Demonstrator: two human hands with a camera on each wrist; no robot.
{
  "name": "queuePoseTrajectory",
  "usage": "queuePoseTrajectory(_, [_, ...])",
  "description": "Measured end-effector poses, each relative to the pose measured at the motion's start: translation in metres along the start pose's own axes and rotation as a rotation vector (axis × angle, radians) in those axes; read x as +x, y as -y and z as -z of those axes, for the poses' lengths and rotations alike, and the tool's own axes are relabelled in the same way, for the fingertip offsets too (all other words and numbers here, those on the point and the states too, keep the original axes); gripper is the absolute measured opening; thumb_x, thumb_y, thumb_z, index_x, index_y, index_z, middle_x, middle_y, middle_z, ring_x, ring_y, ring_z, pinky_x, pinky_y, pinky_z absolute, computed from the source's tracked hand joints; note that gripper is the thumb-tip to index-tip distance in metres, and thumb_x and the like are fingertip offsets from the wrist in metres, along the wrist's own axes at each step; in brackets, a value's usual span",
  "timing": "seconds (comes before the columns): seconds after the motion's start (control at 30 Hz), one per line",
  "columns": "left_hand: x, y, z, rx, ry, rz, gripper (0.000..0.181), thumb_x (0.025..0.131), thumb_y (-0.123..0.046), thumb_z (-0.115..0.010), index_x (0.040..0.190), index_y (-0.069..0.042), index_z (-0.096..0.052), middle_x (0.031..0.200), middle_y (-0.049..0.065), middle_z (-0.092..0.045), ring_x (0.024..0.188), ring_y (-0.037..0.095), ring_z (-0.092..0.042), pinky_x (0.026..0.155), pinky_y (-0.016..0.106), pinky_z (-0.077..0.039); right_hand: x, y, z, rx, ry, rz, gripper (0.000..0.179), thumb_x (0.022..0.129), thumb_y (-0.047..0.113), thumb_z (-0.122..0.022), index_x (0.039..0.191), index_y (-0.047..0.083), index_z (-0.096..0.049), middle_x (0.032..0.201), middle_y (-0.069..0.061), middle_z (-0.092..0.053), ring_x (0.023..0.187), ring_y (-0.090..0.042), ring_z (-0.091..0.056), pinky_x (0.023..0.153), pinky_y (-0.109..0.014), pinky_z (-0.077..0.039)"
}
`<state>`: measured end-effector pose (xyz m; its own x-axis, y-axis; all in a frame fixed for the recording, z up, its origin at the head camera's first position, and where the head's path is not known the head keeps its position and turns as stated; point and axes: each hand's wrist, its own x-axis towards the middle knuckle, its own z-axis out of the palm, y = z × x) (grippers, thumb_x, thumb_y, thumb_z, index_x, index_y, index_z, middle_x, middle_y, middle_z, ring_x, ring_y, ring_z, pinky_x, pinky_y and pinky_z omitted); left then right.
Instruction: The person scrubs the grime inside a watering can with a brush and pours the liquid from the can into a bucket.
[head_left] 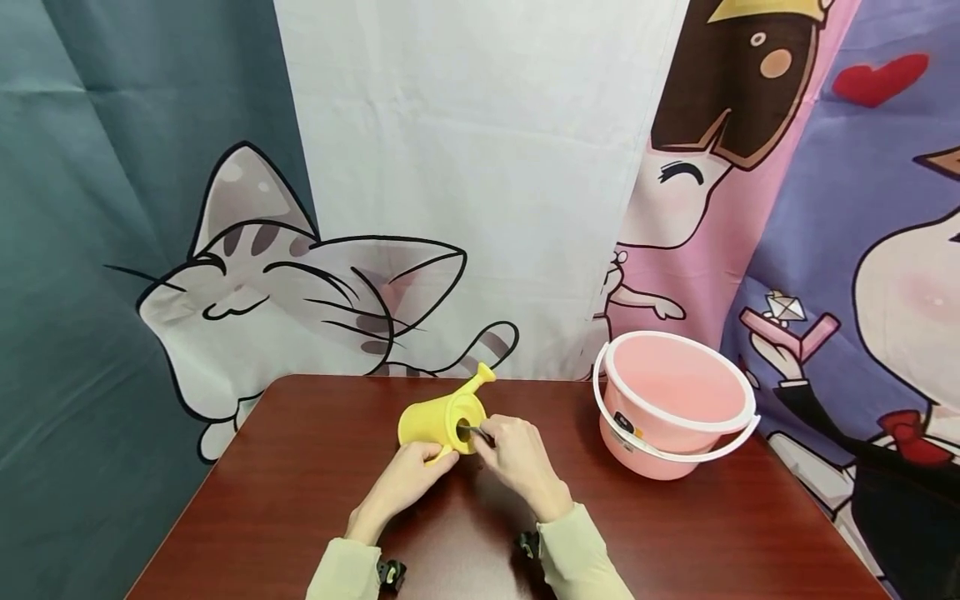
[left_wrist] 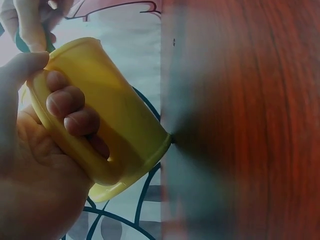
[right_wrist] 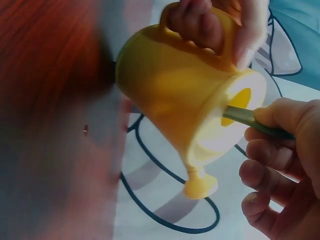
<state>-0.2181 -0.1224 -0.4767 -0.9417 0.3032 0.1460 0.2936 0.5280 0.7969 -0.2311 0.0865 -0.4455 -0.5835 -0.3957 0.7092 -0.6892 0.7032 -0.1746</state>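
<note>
A yellow toy watering can (head_left: 429,423) lies tilted on its side, its round top opening facing right and its spout pointing up to the right. My left hand (head_left: 411,478) grips the can's handle; in the left wrist view, the fingers curl through the handle loop (left_wrist: 65,137). My right hand (head_left: 522,457) pinches a slim, dark green stick-like handle (right_wrist: 257,121) between thumb and forefinger. The far end of this tool goes into the can's opening and is hidden inside, so its kind does not show. The other right fingers curl loosely below it.
A pink bucket (head_left: 652,462) with a white rim and a lowered white carrying handle stands at the right of the brown wooden table (head_left: 300,475). Behind the table hangs a cartoon-printed curtain (head_left: 465,167). In the right wrist view, a tiny reddish speck (right_wrist: 85,130) lies on the table.
</note>
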Motion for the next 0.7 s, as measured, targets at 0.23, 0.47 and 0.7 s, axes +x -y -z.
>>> queuePoseTrajectory(0.23, [-0.001, 0.002, -0.002, -0.004, 0.007, 0.018, 0.047, 0.095, -0.044, -0.061, 0.061, -0.017, -0.046, 0.054, -0.009, -0.033, 0.051, 0.006, -0.034, 0.048, 0.023, -0.030, 0.005, 0.005, 0.016, -0.001, -0.012, 0.021, 0.035, 0.076, 0.010, -0.072, 0.059, 0.023, -0.044, 0.059, 0.013, -0.033, 0.051, -0.007, -0.034, 0.047, -0.024, -0.032])
queuePoseTrajectory(0.47, [-0.001, 0.001, -0.002, -0.024, 0.007, 0.013, 0.046, 0.096, -0.040, -0.062, 0.060, -0.016, -0.045, 0.054, -0.009, -0.032, 0.050, 0.005, -0.033, 0.048, 0.022, -0.030, 0.007, 0.006, 0.023, 0.019, -0.020, 0.035, 0.037, 0.075, 0.010, -0.071, 0.058, 0.022, -0.041, 0.058, 0.013, -0.032, 0.050, -0.005, -0.033, 0.047, -0.023, -0.030])
queuePoseTrajectory(0.7, [0.000, 0.000, -0.002, -0.015, 0.004, 0.000, 0.047, 0.095, -0.044, -0.061, 0.060, -0.017, -0.045, 0.054, -0.009, -0.033, 0.050, 0.005, -0.034, 0.048, 0.022, -0.031, 0.006, 0.004, 0.017, 0.051, -0.021, 0.009, 0.037, 0.075, 0.009, -0.071, 0.058, 0.022, -0.041, 0.058, 0.012, -0.031, 0.051, -0.006, -0.034, 0.048, -0.023, -0.031])
